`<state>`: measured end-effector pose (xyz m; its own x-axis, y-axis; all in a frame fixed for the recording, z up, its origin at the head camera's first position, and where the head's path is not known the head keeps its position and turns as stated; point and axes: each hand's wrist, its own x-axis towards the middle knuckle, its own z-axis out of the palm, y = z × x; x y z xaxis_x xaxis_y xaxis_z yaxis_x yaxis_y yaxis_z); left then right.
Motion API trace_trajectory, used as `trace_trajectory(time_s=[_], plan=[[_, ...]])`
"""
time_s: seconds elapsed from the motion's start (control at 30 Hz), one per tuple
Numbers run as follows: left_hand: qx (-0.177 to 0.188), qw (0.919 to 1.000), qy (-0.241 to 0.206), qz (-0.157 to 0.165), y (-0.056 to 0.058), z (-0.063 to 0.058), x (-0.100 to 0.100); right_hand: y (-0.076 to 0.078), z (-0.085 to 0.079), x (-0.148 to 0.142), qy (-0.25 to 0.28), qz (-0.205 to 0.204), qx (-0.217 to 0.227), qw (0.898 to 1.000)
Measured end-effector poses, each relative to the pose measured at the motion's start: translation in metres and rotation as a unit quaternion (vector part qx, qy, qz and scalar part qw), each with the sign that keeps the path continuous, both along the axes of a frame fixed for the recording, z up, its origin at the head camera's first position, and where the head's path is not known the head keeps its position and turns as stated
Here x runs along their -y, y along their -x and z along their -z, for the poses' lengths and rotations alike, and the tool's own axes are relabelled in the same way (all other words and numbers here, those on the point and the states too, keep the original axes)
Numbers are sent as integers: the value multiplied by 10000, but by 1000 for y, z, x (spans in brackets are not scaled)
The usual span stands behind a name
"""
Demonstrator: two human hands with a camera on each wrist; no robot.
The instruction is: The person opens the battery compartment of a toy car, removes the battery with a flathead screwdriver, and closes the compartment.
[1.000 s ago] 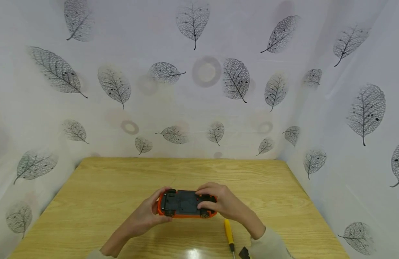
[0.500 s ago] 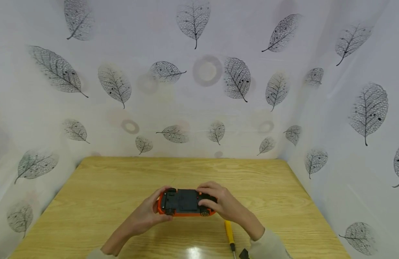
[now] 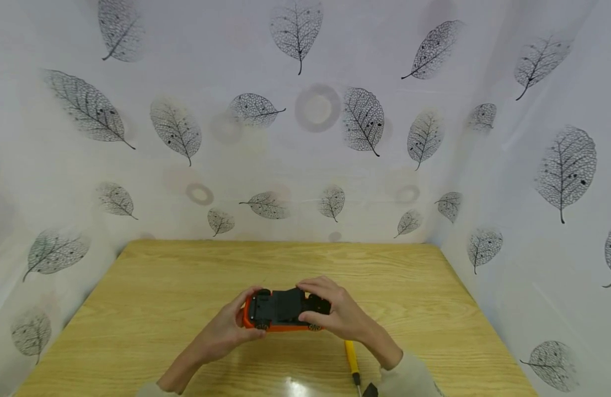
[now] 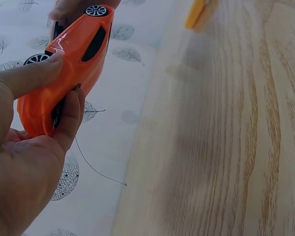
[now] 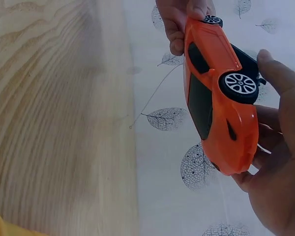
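While its black underside is turned toward the head camera, an orange toy car [image 3: 266,309] is held above the table [image 3: 186,275], lying lengthwise between two grips. One end is clasped by the left grip [image 3: 221,333]: in the left wrist view, the thumb is pressed to the side near a spoked wheel [image 4: 37,59], and the fingers are curled along the other side of the body. The opposite end is clasped by the right grip [image 3: 340,311], whose thumb and forefinger are laid at the edges of a dark panel [image 3: 289,305]. This panel is seen tilted, part of it raised from the underside; whether it is itself pinched cannot be told.

On the table, nearer the head camera than the car, a yellow-handled screwdriver [image 3: 352,358] is laid beside the right forearm, its metal shaft cut off by the lower edge of the view. A small dark object [image 3: 370,391] is seen between it and the pale right sleeve [image 3: 407,377]; what it is cannot be made out. The table is enclosed at the back and sides by white sheeting [image 3: 280,160], printed with dark veined leaves and faint rings.
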<state>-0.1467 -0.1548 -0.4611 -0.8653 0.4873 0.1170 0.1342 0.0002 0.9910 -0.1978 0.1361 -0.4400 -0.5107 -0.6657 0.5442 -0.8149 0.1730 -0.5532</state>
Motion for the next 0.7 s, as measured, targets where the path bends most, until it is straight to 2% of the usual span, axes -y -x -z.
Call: trace_trajectory(time_s=[0.23, 0.4, 0.57, 0.7], plan=[[27, 10000, 48, -62, -1, 0, 0, 1, 3, 5, 349, 124, -128, 9992], [71, 10000, 9, -68, -1, -1, 1, 1, 2, 7, 371, 167, -68, 9992], [125, 9998, -82, -107, -1, -1, 1, 0, -3, 6, 370, 295, 177, 9987], [324, 9991, -255, -108, 0, -1, 1, 1, -8, 2, 581, 382, 285, 9972]])
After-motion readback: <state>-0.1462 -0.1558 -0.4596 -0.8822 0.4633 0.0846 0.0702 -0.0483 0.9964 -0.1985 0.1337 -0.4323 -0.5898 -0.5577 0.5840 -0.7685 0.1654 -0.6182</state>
